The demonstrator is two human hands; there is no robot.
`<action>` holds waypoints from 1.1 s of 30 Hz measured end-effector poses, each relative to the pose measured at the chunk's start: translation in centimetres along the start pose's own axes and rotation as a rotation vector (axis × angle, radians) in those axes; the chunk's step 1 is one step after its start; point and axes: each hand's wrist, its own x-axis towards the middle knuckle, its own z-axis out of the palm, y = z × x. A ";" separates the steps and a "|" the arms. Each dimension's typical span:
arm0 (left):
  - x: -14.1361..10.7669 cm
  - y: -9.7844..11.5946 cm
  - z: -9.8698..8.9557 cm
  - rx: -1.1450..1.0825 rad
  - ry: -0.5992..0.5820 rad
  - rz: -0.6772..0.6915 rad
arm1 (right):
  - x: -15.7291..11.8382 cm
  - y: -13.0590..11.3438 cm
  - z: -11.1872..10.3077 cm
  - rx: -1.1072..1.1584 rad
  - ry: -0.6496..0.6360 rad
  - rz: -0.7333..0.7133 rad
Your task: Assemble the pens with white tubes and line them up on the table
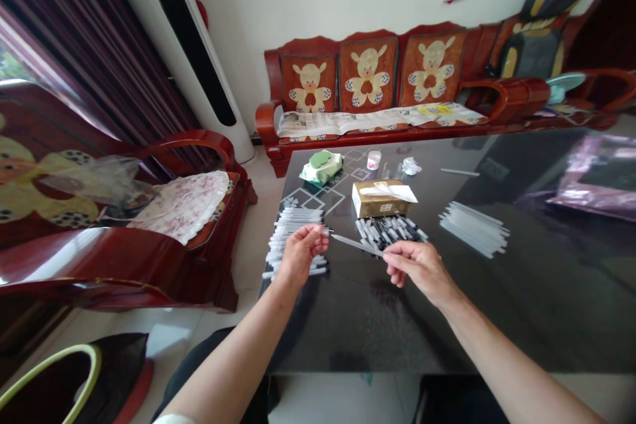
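Over the dark table, my right hand (415, 264) pinches the near end of a translucent pen barrel (356, 244), whose narrower end points left. That narrow end is close to the fingertips of my left hand (301, 252). Between my left thumb and finger is a small piece with a dark tip, too small to name. Beneath and beside my left hand lies a stack of white pens (293, 217) with dark ends. Behind the barrel is a pile of black pen caps or pen parts with clear pieces (390, 230). Bare translucent tubes (474, 228) lie to the right.
A tissue box (382, 197) stands behind the pile. Further back are a green wipes pack (322, 167), a small cup (374, 159) and crumpled tissue (411, 165). One lone tube (460, 172) lies back right; purple plastic packaging (596, 179) covers the right side. Wooden chair at left.
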 end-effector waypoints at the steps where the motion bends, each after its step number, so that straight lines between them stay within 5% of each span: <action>1: 0.0 0.0 0.1 0.011 -0.007 -0.002 | 0.0 0.1 -0.1 -0.008 -0.002 -0.001; 25: -0.3 -1.4 0.8 0.155 -0.003 0.072 | 0.0 0.9 -0.1 -0.171 0.006 0.002; 33: -0.3 -1.2 1.0 0.114 0.018 0.132 | -0.1 0.9 0.9 0.064 -0.040 0.143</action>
